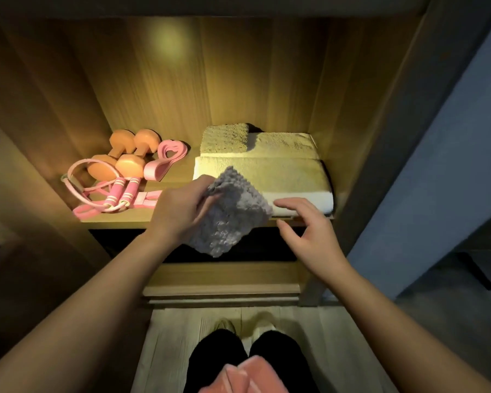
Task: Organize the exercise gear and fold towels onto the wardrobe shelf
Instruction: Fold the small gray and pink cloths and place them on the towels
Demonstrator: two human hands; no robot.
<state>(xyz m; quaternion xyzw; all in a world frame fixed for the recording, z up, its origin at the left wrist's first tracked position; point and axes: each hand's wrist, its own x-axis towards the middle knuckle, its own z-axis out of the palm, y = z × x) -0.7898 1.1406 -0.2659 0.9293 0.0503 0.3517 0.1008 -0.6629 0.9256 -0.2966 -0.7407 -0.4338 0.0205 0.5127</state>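
My left hand (179, 211) grips a small grey folded towel (233, 214) at its left edge, holding it over the front edge of the wardrobe shelf (119, 221). My right hand (306, 234) hovers just right of the towel with fingers spread and loosely bent, holding nothing. Behind them a large white folded towel (281, 171) lies on the right half of the shelf, with a smaller folded towel (224, 137) on its back left. On the left half sit two orange dumbbells (125, 154), a pink resistance band (165, 160) and a pink jump rope (116, 194).
Wooden side walls close the shelf in on both sides, and the back panel is lit from above. A lower shelf ledge (221, 290) juts out below. A grey-blue wall (437, 194) stands on the right. My legs and a pink item (244, 375) are at the bottom.
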